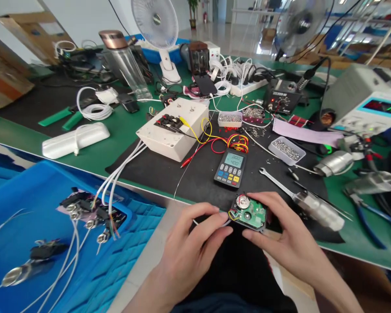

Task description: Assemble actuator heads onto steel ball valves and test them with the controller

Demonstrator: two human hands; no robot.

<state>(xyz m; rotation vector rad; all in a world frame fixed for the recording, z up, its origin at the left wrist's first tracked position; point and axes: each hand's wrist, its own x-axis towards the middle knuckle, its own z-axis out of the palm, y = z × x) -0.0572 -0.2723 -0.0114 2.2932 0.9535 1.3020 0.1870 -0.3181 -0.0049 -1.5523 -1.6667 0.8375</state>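
A green circuit board [254, 212] in a dark square housing, with a round metal part on its top, is held above my lap at the table's front edge. My right hand [288, 232] grips it by the right side, thumb below and fingers along the far edge. At its left side my left hand [193, 245] pinches a thin grey-white cable [227, 223], whose coloured wires run onto the board. Just beyond the board lies a handheld meter [230, 168] with a lit display. A wrench [278, 182] rests to its right.
A white box [179, 126] with yellow and red leads stands behind the meter. Small trays of screws [286, 150] sit on the black mat. At left is a blue bin [29, 195] holding wired metal parts. Pliers [366, 213] and a power supply [361, 100] are at right.
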